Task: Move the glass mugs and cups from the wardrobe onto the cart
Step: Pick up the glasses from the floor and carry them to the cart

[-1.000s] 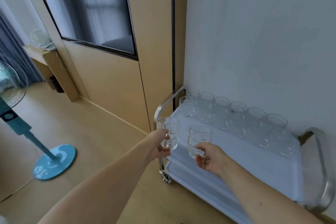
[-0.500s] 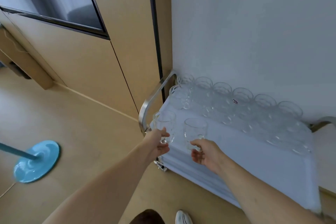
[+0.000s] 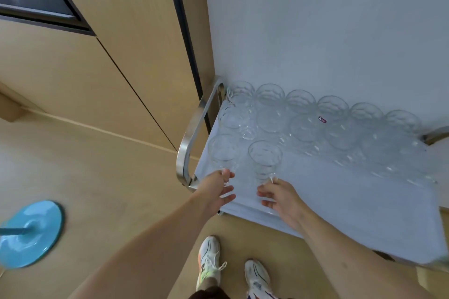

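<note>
Setting both glass mugs down level on the cart's blue-covered top (image 3: 364, 201) matters most now: the left hand (image 3: 213, 189) grips the left mug (image 3: 223, 153) low, the right hand (image 3: 279, 198) pinches the right mug (image 3: 264, 160). Just beyond the fingers, rows of glasses (image 3: 303, 119) crowd the wall, so I'd lower gently, short of them, then release.

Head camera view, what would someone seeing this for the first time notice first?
Probably the two hands, the left hand and right hand, each holding a clear glass cup by its base over the near left corner of the white-topped cart. Behind them, rows of glass cups line the cart's far edge against the white wall. A turquoise fan base stands out on the floor at lower left.
</note>
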Tool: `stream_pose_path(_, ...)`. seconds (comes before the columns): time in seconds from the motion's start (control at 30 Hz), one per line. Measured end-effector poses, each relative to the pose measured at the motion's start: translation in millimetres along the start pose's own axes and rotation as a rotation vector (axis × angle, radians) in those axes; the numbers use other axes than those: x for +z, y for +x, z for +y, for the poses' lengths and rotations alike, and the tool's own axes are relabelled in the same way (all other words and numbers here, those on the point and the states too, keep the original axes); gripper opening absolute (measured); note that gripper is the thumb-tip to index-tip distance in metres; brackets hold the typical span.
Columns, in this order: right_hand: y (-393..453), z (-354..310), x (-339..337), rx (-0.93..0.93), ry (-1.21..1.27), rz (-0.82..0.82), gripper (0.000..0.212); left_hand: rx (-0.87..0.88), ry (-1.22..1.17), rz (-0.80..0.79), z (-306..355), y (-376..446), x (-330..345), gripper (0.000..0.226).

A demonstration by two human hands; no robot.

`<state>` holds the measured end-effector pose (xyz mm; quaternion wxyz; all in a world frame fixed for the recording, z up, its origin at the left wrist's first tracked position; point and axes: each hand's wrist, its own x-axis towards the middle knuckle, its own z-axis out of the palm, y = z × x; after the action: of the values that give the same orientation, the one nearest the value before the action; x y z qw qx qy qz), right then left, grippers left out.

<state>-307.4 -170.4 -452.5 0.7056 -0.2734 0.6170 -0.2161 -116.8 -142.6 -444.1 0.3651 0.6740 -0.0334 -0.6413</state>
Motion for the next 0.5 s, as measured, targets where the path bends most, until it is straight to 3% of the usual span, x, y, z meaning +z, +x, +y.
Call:
stream_pose_path(0.13, 5.8, 2.0, 5.2, -0.027, -0.016, 0.037, 0.004, -0.047, 0.01, -0.022, 0.6, 4.5, 2.3, 0.024)
stream_pose_path(0.2, 7.3, 5.2, 5.2, -0.057, -0.087, 0.052, 0.017, -0.07, 0.007, -0.032, -0.1, 6.7, 3.1, 0.029)
stream_pose_path(0.4, 13.0, 10.4, 7.5, -0.169, -0.315, 0.213, 0.039, 0.006, 0.157, -0.009, 7.8, 15.7, 7.1, 0.096)
stream_pose_path(0.5, 16.7, 8.1, 3.7, -0.233, -0.39, 0.329, 0.045, 0.139, 0.256, 0.024, 16.5, 21.5, 7.3, 0.094)
